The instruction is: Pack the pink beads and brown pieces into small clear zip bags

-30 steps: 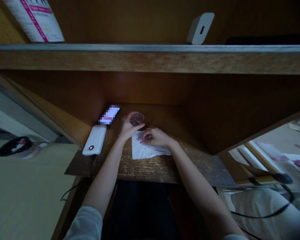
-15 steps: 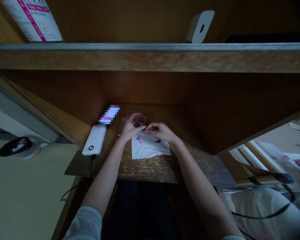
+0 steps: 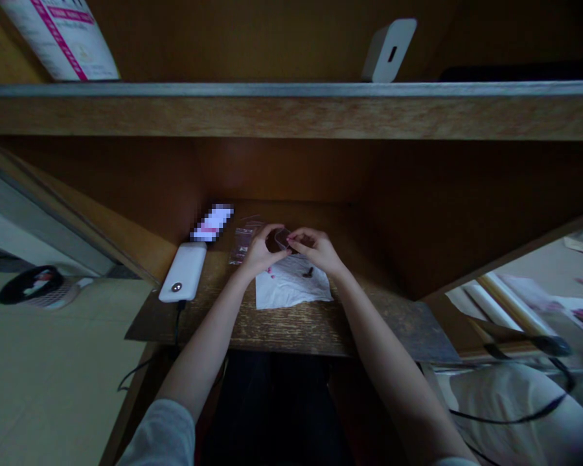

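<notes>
Both of my hands meet above the far edge of a white tissue (image 3: 291, 291) spread on the dark wooden desk (image 3: 282, 330). My left hand (image 3: 260, 251) is closed around a small clear plastic bag (image 3: 282, 238). My right hand (image 3: 315, 249) pinches at the bag's opening with its fingertips; what is between them is too small to see. Small pink beads (image 3: 272, 274) and one dark bit (image 3: 309, 272) lie on the tissue. Another small clear packet (image 3: 243, 243) lies left of my hands.
A white power bank (image 3: 183, 272) with a cable lies at the desk's left, a lit phone (image 3: 212, 222) behind it. A wooden shelf (image 3: 291, 107) overhangs, bearing a white box (image 3: 387, 50) and a pink-and-white package (image 3: 61, 39). Papers and cables lie at right.
My right hand left the tissue, where it was pinching at the beads, and rose to the bag in my left hand. The beads on the tissue now show uncovered.
</notes>
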Motion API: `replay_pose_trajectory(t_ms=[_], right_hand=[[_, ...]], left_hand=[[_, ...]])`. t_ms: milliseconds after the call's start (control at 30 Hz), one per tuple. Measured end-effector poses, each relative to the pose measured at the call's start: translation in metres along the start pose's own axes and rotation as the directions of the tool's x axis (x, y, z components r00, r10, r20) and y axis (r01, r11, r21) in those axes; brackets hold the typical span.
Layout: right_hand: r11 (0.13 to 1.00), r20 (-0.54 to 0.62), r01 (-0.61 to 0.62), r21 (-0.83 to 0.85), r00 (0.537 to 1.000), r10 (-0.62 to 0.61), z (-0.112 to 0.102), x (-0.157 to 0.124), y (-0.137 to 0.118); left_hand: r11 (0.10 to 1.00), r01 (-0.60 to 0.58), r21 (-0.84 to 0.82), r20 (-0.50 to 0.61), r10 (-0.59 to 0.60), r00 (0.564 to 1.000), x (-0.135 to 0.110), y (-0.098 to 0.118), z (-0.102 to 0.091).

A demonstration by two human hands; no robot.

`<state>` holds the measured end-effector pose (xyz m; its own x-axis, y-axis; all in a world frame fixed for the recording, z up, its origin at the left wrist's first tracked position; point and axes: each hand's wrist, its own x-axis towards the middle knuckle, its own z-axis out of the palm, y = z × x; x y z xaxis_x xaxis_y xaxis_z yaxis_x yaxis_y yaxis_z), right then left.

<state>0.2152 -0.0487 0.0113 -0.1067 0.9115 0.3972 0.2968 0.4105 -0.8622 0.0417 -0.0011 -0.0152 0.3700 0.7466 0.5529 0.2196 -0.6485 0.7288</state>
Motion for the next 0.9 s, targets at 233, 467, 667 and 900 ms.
replay_pose_trajectory(t_ms=[233, 467, 667, 900], right_hand=[[1.0, -0.046, 0.001, -0.005, 0.999, -0.001, 0.002, -0.001, 0.003], [1.0, 0.105, -0.025, 0.017, 0.994, 0.023, 0.0, -0.003, -0.007], [0.981, 0.404, 0.006, -0.196, 0.912, 0.076, 0.012, -0.009, -0.004], [0.873, 0.484, 0.114, -0.474, 0.862, 0.15, 0.021, -0.01, -0.011]], left_hand=[[1.0, 0.006, -0.008, -0.03, -0.007, 1.0, 0.001, 0.0, -0.001], [0.999, 0.029, -0.042, -0.113, -0.033, 0.993, 0.004, -0.004, -0.007], [0.997, 0.072, -0.028, -0.196, -0.076, 0.978, 0.006, -0.006, -0.014], [0.991, 0.091, -0.101, -0.165, -0.107, 0.98, 0.005, -0.006, -0.012]])
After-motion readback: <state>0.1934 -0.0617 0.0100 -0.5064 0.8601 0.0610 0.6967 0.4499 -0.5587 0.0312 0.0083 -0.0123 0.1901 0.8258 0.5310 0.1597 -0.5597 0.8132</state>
